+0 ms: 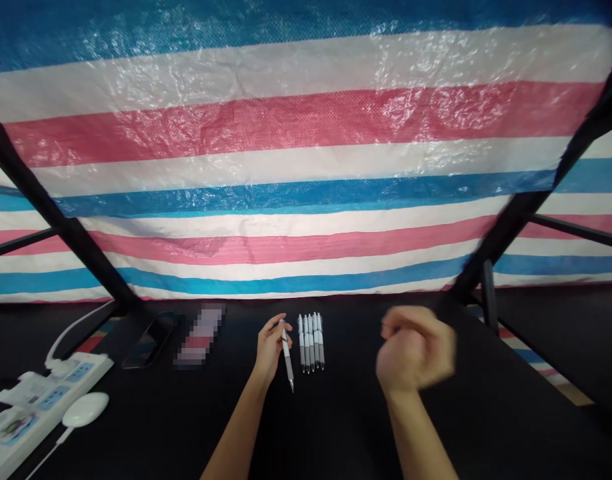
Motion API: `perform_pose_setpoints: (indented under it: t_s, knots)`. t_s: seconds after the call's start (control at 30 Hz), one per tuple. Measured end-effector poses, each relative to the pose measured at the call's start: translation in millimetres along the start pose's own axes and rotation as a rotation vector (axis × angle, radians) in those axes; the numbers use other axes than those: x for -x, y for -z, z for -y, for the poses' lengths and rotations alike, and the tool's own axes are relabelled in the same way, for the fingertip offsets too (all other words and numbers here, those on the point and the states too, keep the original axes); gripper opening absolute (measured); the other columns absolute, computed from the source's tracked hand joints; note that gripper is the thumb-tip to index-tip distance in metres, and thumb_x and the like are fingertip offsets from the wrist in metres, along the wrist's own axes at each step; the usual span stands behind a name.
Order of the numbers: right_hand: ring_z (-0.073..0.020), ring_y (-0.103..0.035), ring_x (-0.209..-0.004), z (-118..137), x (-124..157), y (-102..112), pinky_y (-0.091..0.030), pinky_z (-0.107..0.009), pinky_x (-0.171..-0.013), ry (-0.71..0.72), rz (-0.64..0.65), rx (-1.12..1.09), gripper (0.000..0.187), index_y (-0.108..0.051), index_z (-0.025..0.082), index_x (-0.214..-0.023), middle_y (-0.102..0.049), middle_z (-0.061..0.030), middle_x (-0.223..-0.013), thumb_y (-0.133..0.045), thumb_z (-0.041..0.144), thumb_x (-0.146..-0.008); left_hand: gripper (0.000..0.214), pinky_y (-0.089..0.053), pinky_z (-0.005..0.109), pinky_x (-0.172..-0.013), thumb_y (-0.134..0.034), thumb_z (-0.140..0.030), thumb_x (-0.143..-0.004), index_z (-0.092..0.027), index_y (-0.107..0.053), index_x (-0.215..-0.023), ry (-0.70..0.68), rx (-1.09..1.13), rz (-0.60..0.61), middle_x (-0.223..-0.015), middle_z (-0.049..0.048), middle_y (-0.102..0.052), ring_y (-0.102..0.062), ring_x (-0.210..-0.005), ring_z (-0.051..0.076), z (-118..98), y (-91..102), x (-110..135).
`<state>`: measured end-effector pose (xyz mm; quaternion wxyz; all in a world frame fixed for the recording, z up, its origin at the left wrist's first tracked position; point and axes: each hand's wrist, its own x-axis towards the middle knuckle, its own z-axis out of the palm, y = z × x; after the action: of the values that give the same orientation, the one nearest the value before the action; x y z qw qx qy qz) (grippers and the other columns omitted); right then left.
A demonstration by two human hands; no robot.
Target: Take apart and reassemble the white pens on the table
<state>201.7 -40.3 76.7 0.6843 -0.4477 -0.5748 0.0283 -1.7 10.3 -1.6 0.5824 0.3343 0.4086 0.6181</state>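
Observation:
My left hand is closed, pinching a white and grey ballpoint pen near its upper end. The pen's tip points down toward me. Just to the right of that hand, several similar pens lie side by side in a neat row on the black table, tips toward me. My right hand is raised to the right of the row, apart from it. Its fingers are curled into a fist and blurred by motion; whatever it holds, if anything, is hidden.
On the left lie a dark phone, a pixelated item, a white power strip with plugs and cables, and a white round device. Black frame bars stand at both sides. A striped plastic sheet hangs behind.

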Motion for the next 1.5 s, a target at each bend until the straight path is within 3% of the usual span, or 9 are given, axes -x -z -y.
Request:
perform_pose_setpoints:
  t_s: [0.07, 0.17, 0.23, 0.3, 0.4, 0.73, 1.2, 1.5]
  knots:
    - [-0.0164, -0.054, -0.065, -13.3, -1.3, -17.4, -0.044, -0.030, -0.062, -0.091, 0.028, -0.007, 0.029, -0.060, 0.017, -0.094, -0.059, -0.0043, -0.075, -0.036, 0.034, -0.091, 0.048, -0.035, 0.021, -0.041, -0.072, -0.042, -0.063, -0.013, -0.060, -0.100, -0.006, -0.011, -0.003, -0.067, -0.0002, -0.060, -0.047, -0.041, 0.006, 0.3, 0.6, -0.3]
    - [-0.0138, -0.049, -0.055, -50.8, 8.7, -41.0, -0.039, -0.025, -0.051, -0.305, 0.231, -0.026, 0.033, -0.059, 0.018, -0.086, -0.054, -0.0012, -0.064, -0.039, 0.044, -0.088, 0.052, -0.036, 0.021, -0.042, -0.071, -0.042, -0.065, -0.014, -0.058, -0.107, -0.009, -0.005, 0.004, -0.068, 0.0008, -0.062, -0.046, -0.041, 0.005, 0.2, 0.8, -1.1]
    - [-0.0121, -0.045, -0.049, -77.9, 20.3, -50.7, -0.036, -0.024, -0.046, -0.437, 0.296, -0.030, 0.040, -0.058, 0.018, -0.083, -0.050, 0.0009, -0.059, -0.037, 0.052, -0.086, 0.060, -0.037, 0.022, -0.043, -0.070, -0.042, -0.067, -0.016, -0.053, -0.118, 0.001, 0.016, 0.017, -0.072, 0.0024, -0.063, -0.046, -0.043, 0.006, 0.0, 0.6, -1.6]
    - [-0.0112, -0.041, -0.045, -97.8, 30.0, -55.2, -0.033, -0.024, -0.043, -0.537, 0.301, -0.076, 0.046, -0.058, 0.018, -0.080, -0.048, 0.0017, -0.056, -0.037, 0.059, -0.084, 0.070, -0.037, 0.021, -0.044, -0.068, -0.043, -0.069, -0.020, -0.043, -0.129, 0.007, 0.039, 0.025, -0.077, 0.0038, -0.065, -0.048, -0.045, 0.006, 0.5, 0.6, -2.0]
    - [-0.0100, -0.037, -0.041, -108.1, 35.7, -55.6, -0.031, -0.024, -0.041, -0.629, 0.222, -0.193, 0.050, -0.057, 0.018, -0.077, -0.046, 0.0025, -0.054, -0.038, 0.064, -0.080, 0.075, -0.037, 0.021, -0.045, -0.066, -0.045, -0.071, -0.023, -0.034, -0.135, -0.008, 0.058, 0.032, -0.080, 0.0044, -0.065, -0.049, -0.047, 0.007, 2.3, 1.5, -3.0]
    - [-0.0101, -0.037, -0.043, -104.0, 40.1, -57.6, -0.030, -0.025, -0.044, -0.630, 0.299, -0.198, 0.047, -0.056, 0.018, -0.073, -0.043, 0.0032, -0.053, -0.040, 0.061, -0.082, 0.060, -0.035, 0.021, -0.043, -0.065, -0.046, -0.071, -0.019, -0.047, -0.123, -0.020, 0.024, 0.018, -0.074, 0.0010, -0.060, -0.046, -0.044, 0.005, 2.4, 3.4, -3.6]
    - [-0.0091, -0.036, -0.041, -103.9, 41.1, -57.4, -0.028, -0.023, -0.043, -0.619, 0.300, -0.194, 0.048, -0.058, 0.017, -0.069, -0.043, 0.0040, -0.050, -0.041, 0.061, -0.081, 0.047, -0.033, 0.020, -0.041, -0.073, -0.043, -0.063, -0.015, -0.058, -0.097, -0.008, 0.028, -0.030, -0.070, 0.0004, -0.059, -0.044, -0.042, 0.004, 6.0, 5.3, -7.3]
    - [-0.0091, -0.036, -0.040, -104.6, 40.9, -57.6, -0.029, -0.022, -0.042, -0.618, 0.302, -0.200, 0.049, -0.058, 0.017, -0.068, -0.043, 0.0039, -0.049, -0.041, 0.061, -0.081, 0.052, -0.033, 0.019, -0.041, -0.070, -0.043, -0.067, -0.016, -0.056, -0.110, -0.012, 0.043, 0.000, -0.070, 0.0000, -0.059, -0.044, -0.043, 0.004, 6.0, 5.7, -7.2]
